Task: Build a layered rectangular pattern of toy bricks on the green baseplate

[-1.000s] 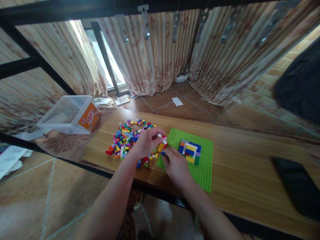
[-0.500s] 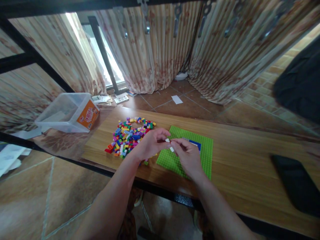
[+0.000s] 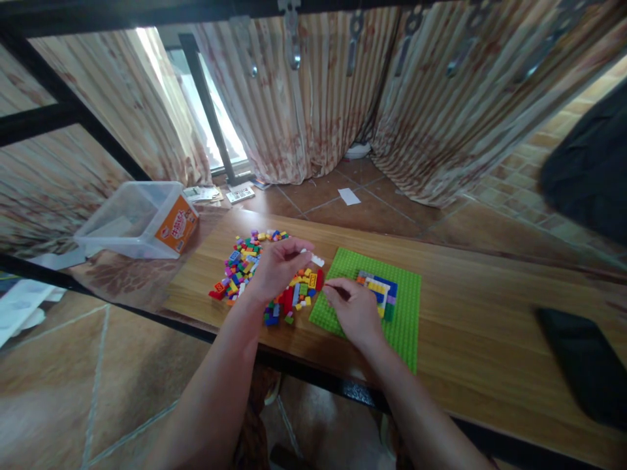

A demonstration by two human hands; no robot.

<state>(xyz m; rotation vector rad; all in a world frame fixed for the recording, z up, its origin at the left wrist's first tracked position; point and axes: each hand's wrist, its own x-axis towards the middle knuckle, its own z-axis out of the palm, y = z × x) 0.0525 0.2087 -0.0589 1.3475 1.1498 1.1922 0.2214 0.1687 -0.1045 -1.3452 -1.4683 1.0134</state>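
1. While the table (image 3: 480, 307) is carrying a green plate (image 3: 404, 339), loose bricks (image 3: 245, 262) are lying scattered left of it.
2. The right hand (image 3: 353, 308) is hovering over the plate, fingertips pinched narrow; whether they're gripping anything, I can't tell.
3. Beside it, a multicoloured build (image 3: 390, 291) is sitting on the plate.
4. The left hand (image 3: 272, 271) is pinching a white brick (image 3: 317, 260).

A white brick (image 3: 318, 260) is pinched near loose bricks (image 3: 296, 294); the green baseplate (image 3: 404, 333) bears a build (image 3: 386, 292).
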